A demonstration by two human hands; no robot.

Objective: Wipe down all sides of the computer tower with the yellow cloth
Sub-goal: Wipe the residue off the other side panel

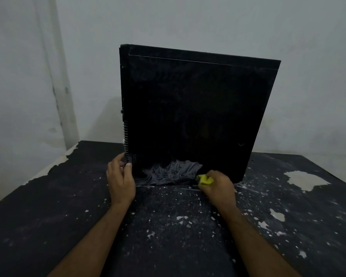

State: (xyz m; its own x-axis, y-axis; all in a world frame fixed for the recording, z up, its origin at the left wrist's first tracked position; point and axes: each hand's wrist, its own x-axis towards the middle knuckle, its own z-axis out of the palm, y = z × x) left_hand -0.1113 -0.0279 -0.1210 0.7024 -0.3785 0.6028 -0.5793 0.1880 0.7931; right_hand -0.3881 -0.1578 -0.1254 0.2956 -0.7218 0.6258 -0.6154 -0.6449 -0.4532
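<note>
On the dark, paint-chipped table the computer tower stands upright with its broad side panel facing the person, its rear edge at the left. Left hand grips the lower left corner, thumb on the panel face and fingers round the edge; bracing, by the look of it. Right hand is closed round the bunched yellow cloth, held against the bottom edge of the panel where it meets the table.

Pale grey smear runs along the lower strip, left of the cloth; the panel above reads dark with faint dust near the top.

Judgement: step in hand is the near side panel, early in the task. Next move calls for strokes across the smeared strip, then upward, the left hand steadying. Top, ends and far side look untouched; far side is hidden.
</note>
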